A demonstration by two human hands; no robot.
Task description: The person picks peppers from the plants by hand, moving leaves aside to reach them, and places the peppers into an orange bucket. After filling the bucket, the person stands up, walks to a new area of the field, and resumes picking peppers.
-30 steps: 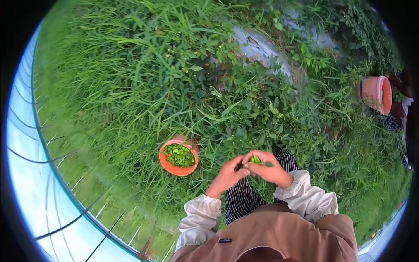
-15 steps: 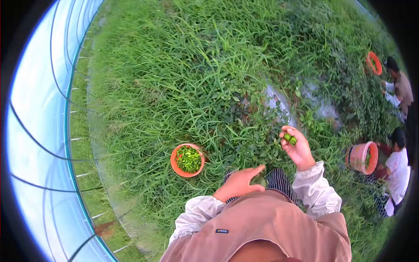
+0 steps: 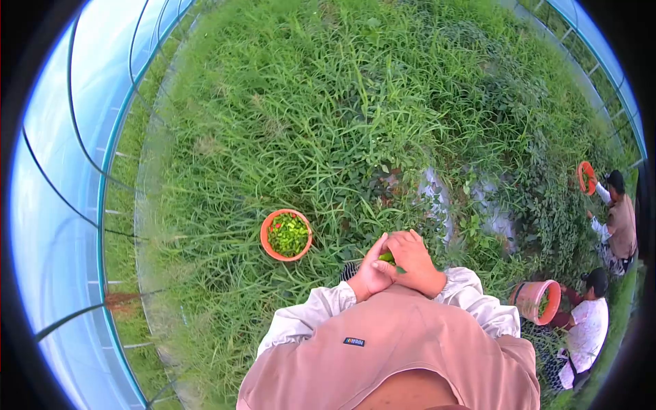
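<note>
My two hands meet close in front of my body, cupped around green peppers (image 3: 387,258). My left hand (image 3: 371,273) curls up from the left side of them. Over the top and right side lies my right hand (image 3: 412,263), its fingers bent across toward the left one. Only a bit of green shows between the palms, so how many peppers are inside is hidden. To the left, an orange bucket (image 3: 264,240) stands in the grass, holding many green peppers (image 3: 288,234) and a few red ones.
Tall grass and leafy plants (image 3: 355,150) surround me, with strips of pale ground sheet (image 3: 436,198) showing through. At right, one person (image 3: 588,328) crouches by a pink bucket (image 3: 525,301); another (image 3: 620,222) is beside an orange bucket (image 3: 583,178). A plastic tunnel wall (image 3: 75,171) curves along the left.
My right hand has come down and left with its green peppers to meet my left hand. The left hand has turned and closed around them. The view has shifted.
</note>
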